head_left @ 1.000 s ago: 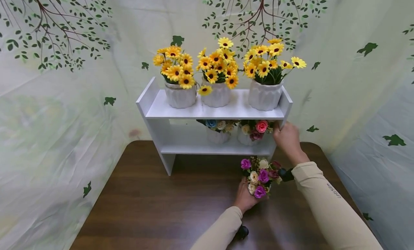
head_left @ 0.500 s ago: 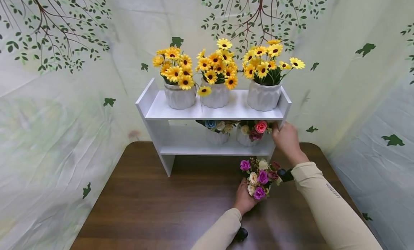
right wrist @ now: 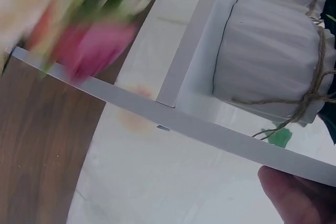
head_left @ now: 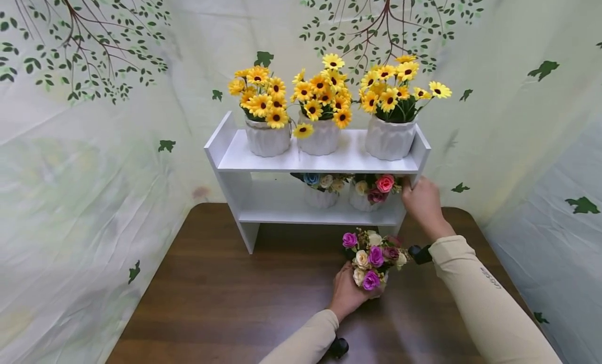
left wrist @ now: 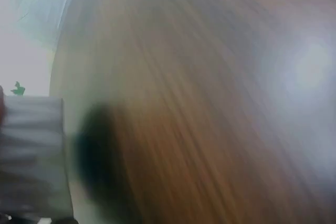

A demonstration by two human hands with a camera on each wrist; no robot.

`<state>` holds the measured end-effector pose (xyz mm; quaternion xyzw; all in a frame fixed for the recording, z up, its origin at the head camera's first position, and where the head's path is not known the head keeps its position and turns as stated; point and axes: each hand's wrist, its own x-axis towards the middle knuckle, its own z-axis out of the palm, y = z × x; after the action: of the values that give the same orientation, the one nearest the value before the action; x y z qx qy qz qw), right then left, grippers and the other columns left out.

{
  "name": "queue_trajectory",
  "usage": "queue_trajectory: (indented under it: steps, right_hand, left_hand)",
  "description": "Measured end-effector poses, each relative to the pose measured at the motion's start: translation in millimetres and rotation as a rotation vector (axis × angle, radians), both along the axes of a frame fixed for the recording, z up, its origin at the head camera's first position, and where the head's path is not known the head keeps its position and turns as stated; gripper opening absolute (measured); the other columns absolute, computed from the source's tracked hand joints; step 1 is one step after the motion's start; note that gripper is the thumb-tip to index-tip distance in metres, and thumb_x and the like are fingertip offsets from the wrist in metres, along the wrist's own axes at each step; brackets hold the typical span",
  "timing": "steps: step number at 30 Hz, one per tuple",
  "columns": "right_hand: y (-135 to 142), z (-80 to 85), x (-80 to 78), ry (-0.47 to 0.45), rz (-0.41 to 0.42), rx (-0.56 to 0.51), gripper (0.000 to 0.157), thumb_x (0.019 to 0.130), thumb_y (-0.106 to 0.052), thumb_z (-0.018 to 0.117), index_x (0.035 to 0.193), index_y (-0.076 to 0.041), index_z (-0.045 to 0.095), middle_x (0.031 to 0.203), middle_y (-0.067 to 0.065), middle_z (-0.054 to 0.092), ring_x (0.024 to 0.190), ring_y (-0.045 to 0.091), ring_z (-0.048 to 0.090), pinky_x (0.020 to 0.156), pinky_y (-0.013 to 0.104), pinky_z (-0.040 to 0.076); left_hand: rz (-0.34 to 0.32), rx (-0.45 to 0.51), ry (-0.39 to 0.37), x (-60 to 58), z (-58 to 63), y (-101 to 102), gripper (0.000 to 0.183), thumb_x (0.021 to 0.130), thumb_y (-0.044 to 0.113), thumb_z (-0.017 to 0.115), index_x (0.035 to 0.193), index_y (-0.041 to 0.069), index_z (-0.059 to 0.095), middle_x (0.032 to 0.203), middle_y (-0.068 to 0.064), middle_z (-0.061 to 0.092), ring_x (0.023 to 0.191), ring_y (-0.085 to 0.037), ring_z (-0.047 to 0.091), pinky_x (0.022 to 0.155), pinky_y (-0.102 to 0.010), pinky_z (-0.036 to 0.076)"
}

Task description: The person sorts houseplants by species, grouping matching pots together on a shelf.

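My left hand [head_left: 349, 291] grips a white pot of artificial roses [head_left: 371, 259], purple, cream and dark red, in front of the shelf's right end. The flowers hide most of that pot in the head view; its pale ribbed wall [left wrist: 32, 156] shows at the left edge of the left wrist view. My right hand [head_left: 425, 204] holds the right side panel of the white two-tier shelf [head_left: 277, 216]. In the right wrist view a fingertip [right wrist: 283, 187] lies against that panel [right wrist: 210, 137]. Blurred flowers [right wrist: 94, 45] fill the upper left there.
Three white pots of yellow daisies [head_left: 392, 139] stand on the top tier. Two rose pots, one with blue blooms [head_left: 311, 179] and one with a coral rose [head_left: 384, 183], sit below at the right. The brown table [head_left: 211, 301] meets a leaf-printed cloth backdrop [head_left: 122, 196].
My left hand has shifted a little to the left with the pot of roses. My right hand keeps its hold on the shelf panel, and the head view has turned slightly.
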<state>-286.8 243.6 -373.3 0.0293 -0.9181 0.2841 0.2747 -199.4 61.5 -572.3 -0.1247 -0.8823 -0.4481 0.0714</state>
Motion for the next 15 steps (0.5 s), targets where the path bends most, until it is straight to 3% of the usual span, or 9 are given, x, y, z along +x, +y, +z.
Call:
queue_trajectory:
  steps: [8, 15]
  right_hand:
    - [5.0, 3.4, 3.1, 0.005, -0.003, 0.019, 0.032, 0.097, -0.011, 0.049, 0.071, 0.006, 0.056, 0.067, 0.028, 0.059, 0.057, 0.040, 0.051, 0.053, 0.051, 0.039]
    - [0.3, -0.5, 1.1, 0.026, 0.027, 0.034, 0.030, 0.097, -0.009, 0.049, 0.084, 0.013, 0.063, 0.064, 0.027, 0.059, 0.056, 0.038, 0.050, 0.052, 0.049, 0.038]
  left_hand:
    - [-0.006, -0.040, 0.068, 21.3, 29.4, -59.5, 0.075, 0.062, 0.053, 0.089, 0.124, 0.017, 0.065, 0.113, 0.001, 0.075, 0.103, -0.018, 0.071, 0.087, -0.031, 0.056]
    - [0.064, -0.023, 0.089, 50.7, 62.2, -126.9, 0.073, 0.057, 0.047, 0.093, 0.118, 0.016, 0.067, 0.104, 0.000, 0.077, 0.092, -0.016, 0.070, 0.084, -0.032, 0.053]
